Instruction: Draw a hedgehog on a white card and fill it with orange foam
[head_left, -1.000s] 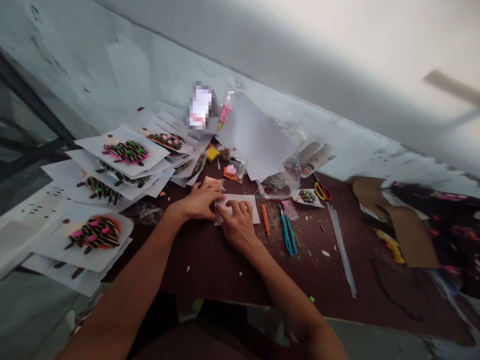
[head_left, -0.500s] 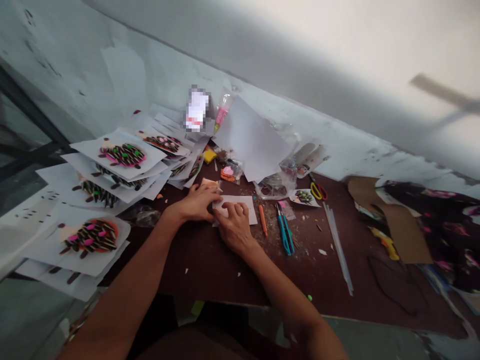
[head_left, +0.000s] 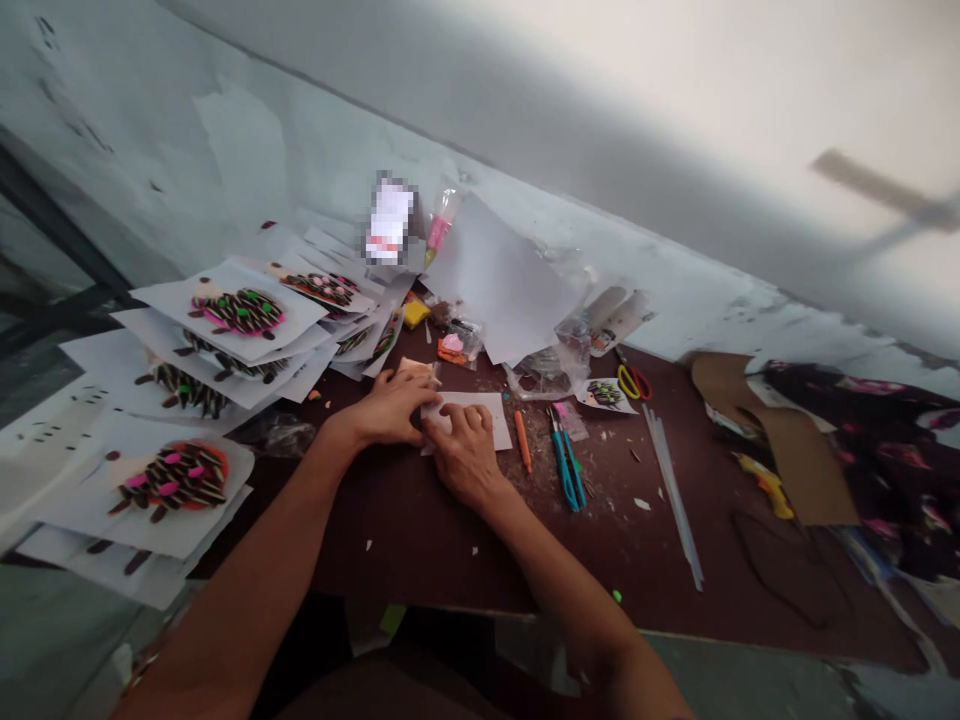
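A small white paper [head_left: 496,418] lies on the dark red table, partly under both hands. My left hand [head_left: 394,405] rests at its left edge, next to an orange-peach packet [head_left: 416,372], and its fingertips are partly hidden. My right hand [head_left: 463,445] lies over the paper with bent fingers, its index finger and thumb near the left side. What these fingers press or hold is too small to make out. An orange stick [head_left: 523,441] and blue-handled pliers [head_left: 568,462] lie to the right.
Sheets with hedgehog figures [head_left: 238,310] are stacked at left. A lit phone [head_left: 391,220] stands behind. Rightward are yellow-red scissors [head_left: 634,382], clear glue sticks [head_left: 673,500], a yellow glue gun [head_left: 766,485], brown cardboard [head_left: 814,470] and dark flowered cloth.
The view has shifted slightly. Both hands stay over the paper, with only a slight change in the right hand's fingers.
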